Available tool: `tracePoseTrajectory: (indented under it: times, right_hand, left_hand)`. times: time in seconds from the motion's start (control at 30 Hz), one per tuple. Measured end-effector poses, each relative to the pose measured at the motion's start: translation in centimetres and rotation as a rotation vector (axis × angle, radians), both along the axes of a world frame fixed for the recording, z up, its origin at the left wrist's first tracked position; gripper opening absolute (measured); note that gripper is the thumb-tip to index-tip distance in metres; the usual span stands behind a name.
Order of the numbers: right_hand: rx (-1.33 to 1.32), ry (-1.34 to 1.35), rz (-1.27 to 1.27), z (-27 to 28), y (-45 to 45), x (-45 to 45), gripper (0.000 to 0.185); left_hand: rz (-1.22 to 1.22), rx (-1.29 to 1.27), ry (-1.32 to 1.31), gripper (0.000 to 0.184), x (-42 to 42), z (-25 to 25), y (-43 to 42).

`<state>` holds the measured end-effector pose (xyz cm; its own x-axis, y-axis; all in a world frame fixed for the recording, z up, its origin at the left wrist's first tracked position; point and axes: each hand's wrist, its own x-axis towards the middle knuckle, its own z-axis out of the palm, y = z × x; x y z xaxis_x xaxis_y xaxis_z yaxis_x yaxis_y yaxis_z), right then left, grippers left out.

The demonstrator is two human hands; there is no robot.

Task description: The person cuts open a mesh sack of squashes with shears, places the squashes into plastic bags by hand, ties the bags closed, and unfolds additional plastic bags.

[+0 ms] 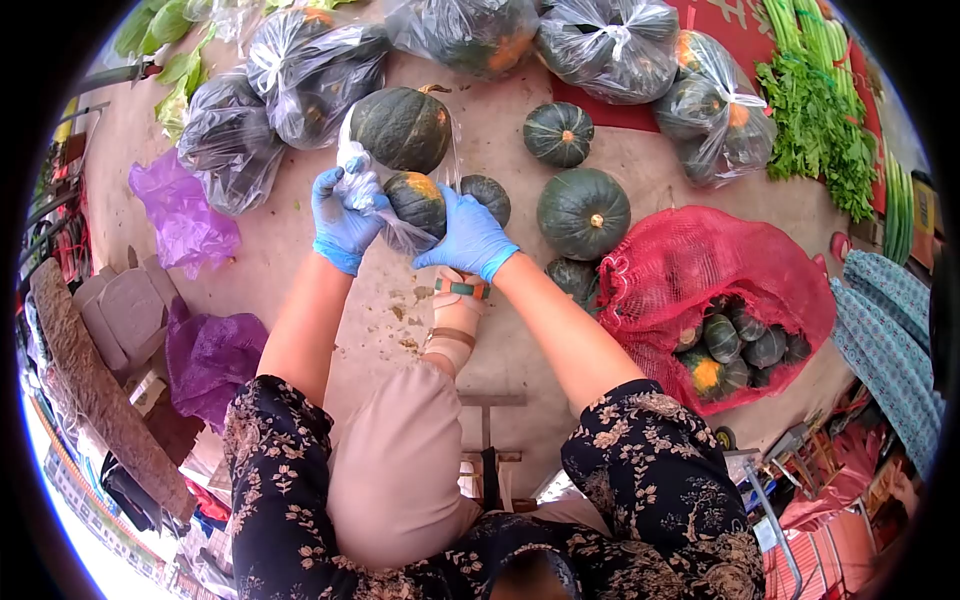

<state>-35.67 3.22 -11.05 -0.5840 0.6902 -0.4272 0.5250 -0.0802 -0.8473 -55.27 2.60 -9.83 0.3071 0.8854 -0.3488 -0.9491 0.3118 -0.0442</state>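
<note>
My left hand (343,222), in a blue glove, is closed on the bunched part of a clear plastic bag (359,190). My right hand (468,232), gloved too, grips the near right side of a small green pumpkin (415,203) with an orange patch. Just beyond both hands lies a larger dark green pumpkin (400,130) with a curved stem. Another small pumpkin (487,198) sits right behind my right hand, partly hidden by it. How far the clear bag reaches round the pumpkins is hard to make out.
Bagged pumpkins (610,45) line the far side. Loose pumpkins (583,213) sit to the right, beside a red mesh sack (720,260) of smaller ones. Leafy celery (820,130) lies far right. A purple plastic bag (185,212) and purple mesh (212,355) are on the left.
</note>
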Motion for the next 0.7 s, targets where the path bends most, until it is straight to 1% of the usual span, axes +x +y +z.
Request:
tracePoseTrajectory:
  times: [0.03,0.07,0.1,0.17,0.2,0.23,0.27,0.3,0.33,0.37,0.4,0.43,0.47,0.5,0.57,0.6,0.63,0.7]
  right_hand:
    - [-0.132,0.183,-0.153,0.5,-0.5,0.3,0.088]
    - [-0.262,0.278,-0.186,1.0,-0.9,0.6,0.083]
    - [-0.475,0.461,-0.312,0.6,-1.9,0.3,0.08]
    - [-0.885,0.831,-0.562,-0.5,-3.8,-0.8,0.075]
    - [-1.113,0.982,-0.659,1.3,-4.0,-0.6,0.072]
    - [-1.233,1.088,-0.776,1.3,-4.1,-0.9,0.073]
    - [-1.355,1.195,-0.894,1.3,-4.4,-1.6,0.073]
    - [-1.475,1.303,-1.013,1.1,-4.6,-2.3,0.074]
    - [-1.557,1.289,-1.099,0.5,-4.8,-3.1,0.076]
    - [-1.578,1.348,-1.132,-0.1,-4.9,-3.0,0.076]
    - [-1.596,1.408,-1.163,-0.4,-4.8,-2.8,0.076]
    - [-1.61,1.474,-1.195,-0.6,-4.4,-2.5,0.077]
    - [-1.557,1.403,-1.241,-0.8,-4.2,-2.1,0.075]
    - [-1.49,1.407,-1.232,-0.9,-4.0,-1.7,0.074]
    - [-1.367,1.402,-1.209,-1.5,-3.4,-0.4,0.07]
    - [-1.35,1.441,-1.179,-1.2,-2.8,0.3,0.067]
    - [-1.309,1.429,-1.211,-1.3,-2.3,0.9,0.065]
    - [-1.07,1.254,-1.157,-2.1,-0.8,2.3,0.062]
  left_hand:
    - [0.084,-0.039,-0.068,0.012,0.8,0.3,0.3]
    - [0.167,-0.08,-0.138,0.011,1.8,0.5,0.6]
    - [0.25,-0.121,-0.21,0.01,2.7,0.7,0.9]
    - [0.24,-0.079,-0.249,0.008,4.0,1.1,1.8]
    - [0.227,-0.07,-0.264,0.009,4.5,1.5,2.4]
    - [0.214,-0.065,-0.279,0.009,4.9,1.7,2.6]
    - [0.156,0.025,-0.266,0.017,4.9,1.1,2.5]
    - [0.11,-0.056,-0.109,0.02,4.8,1.8,2.4]
    - [0.065,-0.135,0.049,0.023,4.7,3.1,2.2]
    - [0.023,-0.213,0.206,0.027,4.4,3.8,2.1]
    - [-0.037,-0.128,0.097,0.033,2.6,2.2,1.1]
    - [-0.026,-0.232,0.133,0.033,1.9,2.8,0.7]
    - [-0.114,-0.136,0.067,0.033,0.8,2.1,0.0]
    - [-0.197,-0.04,0.002,0.032,-0.2,1.0,-0.9]
    - [-0.248,-0.267,0.574,0.034,-1.2,0.0,-2.0]
    - [-0.271,-0.388,0.857,0.035,-1.4,-0.3,-2.7]
    - [-0.275,-0.461,0.908,0.035,-1.5,-0.6,-3.0]
    - [-0.28,-0.598,1.007,0.034,-1.5,-1.7,-2.6]
